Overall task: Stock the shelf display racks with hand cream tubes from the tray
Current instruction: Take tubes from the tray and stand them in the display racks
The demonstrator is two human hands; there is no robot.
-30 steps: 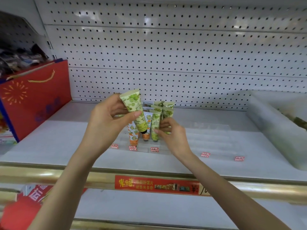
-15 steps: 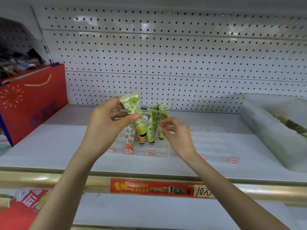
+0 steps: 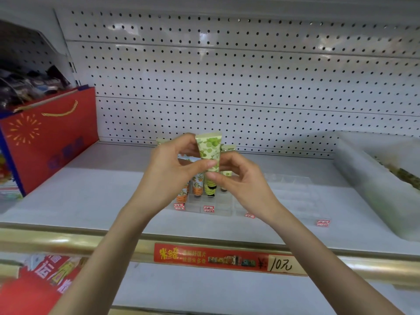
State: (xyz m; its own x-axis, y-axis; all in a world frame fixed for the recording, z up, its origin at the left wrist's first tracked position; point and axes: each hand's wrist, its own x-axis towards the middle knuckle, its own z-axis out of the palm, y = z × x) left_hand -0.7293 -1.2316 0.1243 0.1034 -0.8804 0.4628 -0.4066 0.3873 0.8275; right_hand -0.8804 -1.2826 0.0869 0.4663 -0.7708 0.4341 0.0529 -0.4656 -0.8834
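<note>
**Held item:** green tube (image 3: pixel 208 148), leaf-printed, hanging nearly upright in the air above the clear rack (image 3: pixel 216 211), crimped end up. The left hand (image 3: pixel 168 173) is pinching its middle, with the thumb lying across the front and the fingers going behind. The right hand (image 3: pixel 246 181) is pinching it just below between thumb and forefinger, the other fingers curling loosely. Both thumbs are covering part of the print. A green end with a dark cap is showing beneath them. Whether it belongs to this tube or to one standing in the rack cannot be told.

**Left rack:** sitting on the white shelf (image 3: pixel 91 196), its front carrying red labels (image 3: pixel 208 209) too small to read. Orange tubes (image 3: pixel 197 186) are standing cap-down inside, mostly hiding behind the left hand, so their number cannot be made out. Crimped tops of further tubes are peeking out beside both hands.

**Right rack:** second rack (image 3: pixel 295 196), clear, lying to the right of the first. Its dividers are barely showing against the shelf.

**Tray** (image 3: pixel 361 178)**:** translucent, sitting at the right end of the shelf and running out of the frame. Its greenish contents are blurring together.

**Surroundings:**
- A pegboard (image 3: pixel 227 76) is standing behind the shelf.
- A red bag (image 3: pixel 54 137) with a gold cord is standing at the left, partly cut off.
- A gold rail (image 3: pixel 68 241) is carrying a red price strip (image 3: pixel 216 258).
- Red packs (image 3: pixel 43 278) are lying below, out of focus.
</note>
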